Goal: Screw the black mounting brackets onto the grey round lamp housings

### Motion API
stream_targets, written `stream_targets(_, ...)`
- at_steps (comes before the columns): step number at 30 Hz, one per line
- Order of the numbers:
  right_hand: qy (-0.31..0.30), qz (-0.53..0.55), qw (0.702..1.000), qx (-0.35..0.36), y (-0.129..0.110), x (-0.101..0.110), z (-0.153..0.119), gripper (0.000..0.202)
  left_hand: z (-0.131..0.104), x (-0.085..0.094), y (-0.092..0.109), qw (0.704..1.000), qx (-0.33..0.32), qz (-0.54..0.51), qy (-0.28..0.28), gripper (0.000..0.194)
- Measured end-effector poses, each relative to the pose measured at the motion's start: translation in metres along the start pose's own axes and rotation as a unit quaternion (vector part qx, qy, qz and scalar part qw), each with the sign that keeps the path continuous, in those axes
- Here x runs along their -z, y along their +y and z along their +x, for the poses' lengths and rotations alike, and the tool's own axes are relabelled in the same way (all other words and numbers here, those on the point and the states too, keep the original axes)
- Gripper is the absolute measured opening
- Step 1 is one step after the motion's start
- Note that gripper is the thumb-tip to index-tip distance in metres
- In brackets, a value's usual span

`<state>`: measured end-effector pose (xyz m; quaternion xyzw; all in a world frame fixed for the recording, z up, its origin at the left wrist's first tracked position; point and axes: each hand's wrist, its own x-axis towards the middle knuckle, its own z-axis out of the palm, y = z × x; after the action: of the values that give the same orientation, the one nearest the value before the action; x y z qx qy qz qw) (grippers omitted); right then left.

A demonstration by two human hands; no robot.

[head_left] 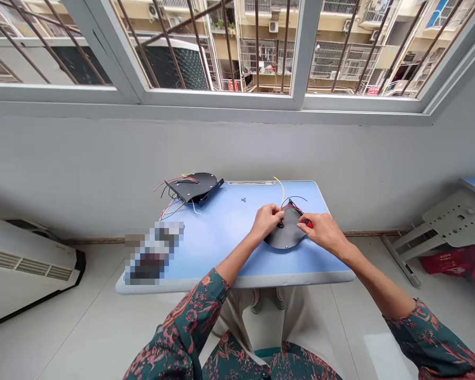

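Flat round black plate (288,236) lies on the pale-blue tabletop (217,248), between the left hand (267,219) and right hand (323,229) I'm watching. Left is nearer the thin yellow wire (283,191), its length running away toward the grey wall (221,150); each hand's fingertips look drawn together, right's by a small red piece (310,224), but I cannot tell what either clamps

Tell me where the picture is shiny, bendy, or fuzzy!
Head view: pale shine on the blue desktop and a bright patch on the floor; head view: the window frame slants outward at its sides; head view: blocky squares hide things, and the dark bits are too small to tell.
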<state>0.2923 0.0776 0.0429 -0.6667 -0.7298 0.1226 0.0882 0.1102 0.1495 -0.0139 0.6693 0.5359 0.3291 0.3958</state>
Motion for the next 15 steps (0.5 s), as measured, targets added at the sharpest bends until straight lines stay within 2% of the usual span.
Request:
stream_targets(3, -0.011, -0.04, 0.999, -0.005, 0.0, -0.003, 0.002, 0.038, -0.001, -0.002, 0.001, 1.0, 0.002, -0.009, 0.01, 0.011)
stream_targets(8, -0.003, -0.064, 0.998, 0.0, 0.002, 0.015, 0.031, 0.056, -0.001, -0.003, 0.002, 1.0, 0.002, -0.01, 0.005, 0.013)
stream_targets(11, -0.031, -0.051, 0.997, 0.04, 0.002, 0.025, 0.059, 0.05, -0.002, -0.005, 0.003, 1.0, 0.003, 0.021, 0.01, 0.015)
stream_targets(14, -0.06, -0.053, 0.995, 0.065, -0.001, 0.029, 0.084, 0.037, -0.003, -0.01, 0.006, 0.996, 0.011, 0.075, 0.039, 0.002)
stream_targets(15, -0.058, -0.06, 0.994, 0.064, -0.004, 0.03, 0.09, 0.033, -0.004, -0.012, 0.007, 0.994, 0.015, 0.091, 0.052, 0.009)
